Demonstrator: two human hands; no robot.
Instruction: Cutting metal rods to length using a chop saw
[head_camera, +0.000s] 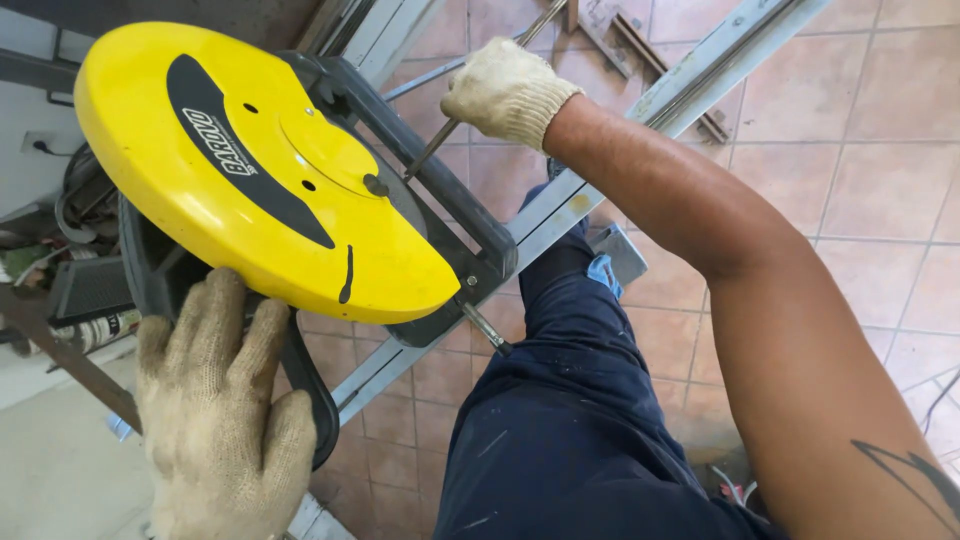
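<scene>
Presently: left hand (222, 400), gloved, fingers spread flat on the chop saw's handle beneath the yellow blade guard (250, 160), steadying it. Right hand (508, 90), at one o'clock, closed around a thin metal rod (450, 125) (vise crank, seemingly). Grey steel channel (640, 110) crosses diagonally; the person's knee (570, 330) crowds it below.

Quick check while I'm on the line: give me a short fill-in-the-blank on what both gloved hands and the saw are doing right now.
1. The saw's blade guard is coloured ____.
2. The left hand rests on the saw's dark ____.
3. The right hand grips a thin metal ____ beside the saw.
4. Both hands wear knitted ____.

Missing words: yellow; handle; rod; gloves
</scene>
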